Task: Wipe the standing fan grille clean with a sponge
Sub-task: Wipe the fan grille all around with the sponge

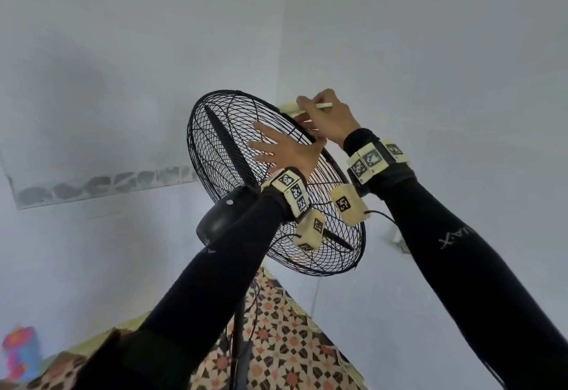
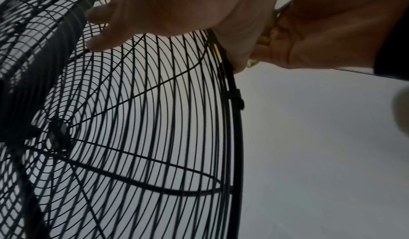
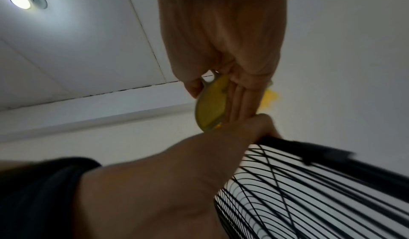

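The black wire fan grille (image 1: 215, 156) tilts upward, with its rim (image 2: 235, 137) running down the left wrist view. My left hand (image 1: 285, 149) lies flat on the back of the grille with fingers spread (image 2: 104, 15), its thumb at the rim. My right hand (image 1: 325, 116) is at the grille's upper right rim and pinches a yellow-green sponge (image 1: 289, 109) between thumb and fingers. In the right wrist view the sponge (image 3: 210, 106) sits against the straight fingers (image 3: 241, 99), just above the left hand (image 3: 199, 155) and the grille (image 3: 309, 190).
The fan's black motor housing (image 1: 221, 217) and stand pole (image 1: 238, 328) are below my left arm. White walls meet in a corner behind the fan. Patterned floor tiles (image 1: 282, 337) lie below. A ceiling light (image 3: 20, 0) shines overhead.
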`<state>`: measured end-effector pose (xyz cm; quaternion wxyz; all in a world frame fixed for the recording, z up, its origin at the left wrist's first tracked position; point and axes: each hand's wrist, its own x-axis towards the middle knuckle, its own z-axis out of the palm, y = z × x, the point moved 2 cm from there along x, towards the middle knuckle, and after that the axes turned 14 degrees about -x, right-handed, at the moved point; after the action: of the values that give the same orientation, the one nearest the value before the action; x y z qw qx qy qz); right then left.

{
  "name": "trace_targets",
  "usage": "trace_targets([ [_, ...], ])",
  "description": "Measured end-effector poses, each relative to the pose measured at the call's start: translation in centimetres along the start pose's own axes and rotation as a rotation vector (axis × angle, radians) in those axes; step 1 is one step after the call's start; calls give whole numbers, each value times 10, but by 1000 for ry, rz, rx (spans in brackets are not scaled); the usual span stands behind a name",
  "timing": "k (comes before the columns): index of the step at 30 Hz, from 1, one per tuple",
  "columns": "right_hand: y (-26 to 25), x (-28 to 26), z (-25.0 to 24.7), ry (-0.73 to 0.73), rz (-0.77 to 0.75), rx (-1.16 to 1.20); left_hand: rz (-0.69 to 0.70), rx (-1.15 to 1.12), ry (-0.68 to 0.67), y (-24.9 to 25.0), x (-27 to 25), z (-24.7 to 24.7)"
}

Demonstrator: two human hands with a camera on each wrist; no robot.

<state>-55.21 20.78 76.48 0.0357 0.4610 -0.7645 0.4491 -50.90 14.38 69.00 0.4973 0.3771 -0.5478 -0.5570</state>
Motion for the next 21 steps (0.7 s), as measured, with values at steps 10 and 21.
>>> trace_targets([
  [10,3,-23,14,-66,-178,81,208,126,-309,-14,33,-90],
  [21,-5,-67,111,49,-360,160,217,40,-644,4,100,-198],
])
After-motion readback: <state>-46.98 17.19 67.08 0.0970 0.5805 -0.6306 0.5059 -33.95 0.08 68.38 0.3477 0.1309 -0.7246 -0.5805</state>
